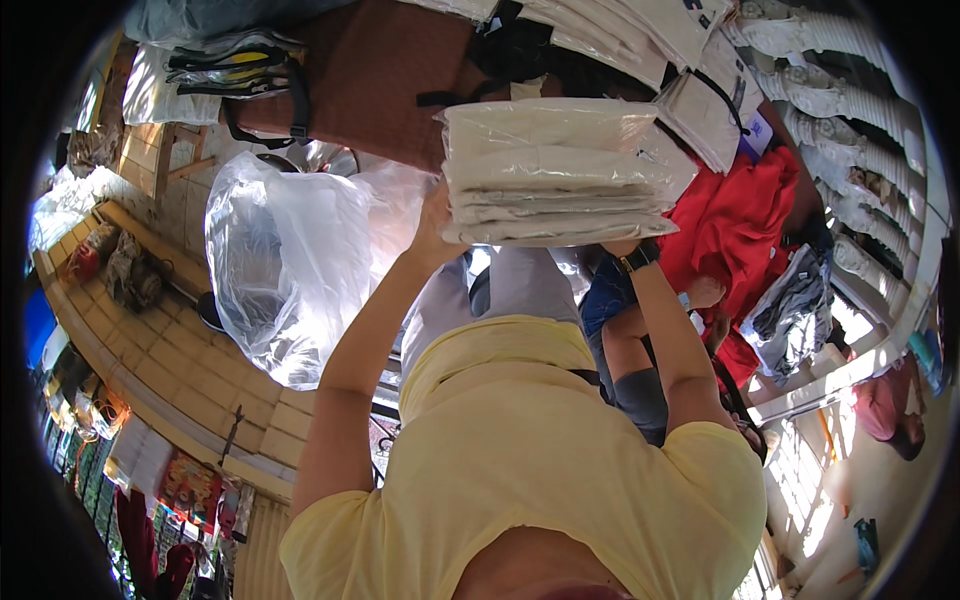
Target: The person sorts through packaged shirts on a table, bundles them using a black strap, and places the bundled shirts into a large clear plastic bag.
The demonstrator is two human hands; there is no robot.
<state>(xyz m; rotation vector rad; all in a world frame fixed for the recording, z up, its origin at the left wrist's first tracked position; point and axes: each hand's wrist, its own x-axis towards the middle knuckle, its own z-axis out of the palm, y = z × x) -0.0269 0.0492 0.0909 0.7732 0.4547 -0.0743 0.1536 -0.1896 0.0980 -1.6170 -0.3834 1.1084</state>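
Both my hands hold up a stack of folded cream cloth pieces in clear plastic sleeves [555, 180], above the near edge of a brown-covered table [360, 85]. My left hand [434, 225] grips the stack's left side, its fingers partly hidden behind it. Under the right part of the stack sits my right hand [622, 246], with a dark watch on the wrist; most of its fingers are covered by the packets. More cream packets [625, 35] lie at the far side of the table.
A large clear plastic bag [290, 260] hangs left of my legs. Red cloth [730, 230] lies to the right, near another person's hand [705, 292]. Dark strapped packets [235, 70] rest at the table's far left. White balusters [850, 100] line the right.
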